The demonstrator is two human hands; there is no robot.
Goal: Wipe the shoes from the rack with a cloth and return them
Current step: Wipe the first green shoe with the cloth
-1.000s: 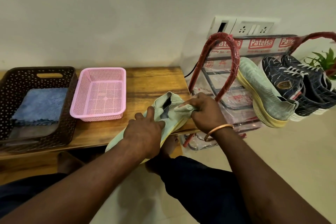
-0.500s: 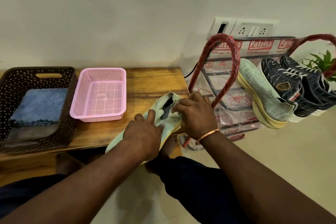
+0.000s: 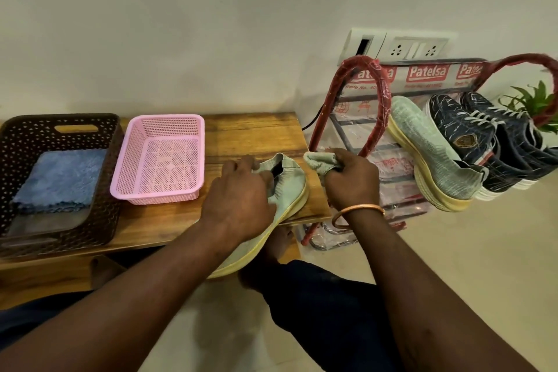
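Observation:
A pale green knit shoe [image 3: 288,187] with a yellow sole lies across the right end of the wooden bench [image 3: 247,133], its toe hanging off the front edge. My left hand [image 3: 238,202] grips it over the upper, near the collar. My right hand [image 3: 351,181] holds a bunched pale green cloth [image 3: 320,161] just right of the shoe's heel, apart from it. On the red shoe rack [image 3: 382,93] at the right sit the matching green shoe [image 3: 431,154] and two dark blue sneakers [image 3: 483,142].
A pink mesh basket [image 3: 160,190] stands on the bench left of the shoe. Farther left, a dark brown basket [image 3: 111,190] holds a folded blue cloth [image 3: 60,178]. A wall socket panel [image 3: 407,47] and a green plant [image 3: 534,103] are behind the rack.
My right hand drew the cloth in over the shoe's collar, then swept it back right, off the heel. My left hand kept its grip on the shoe.

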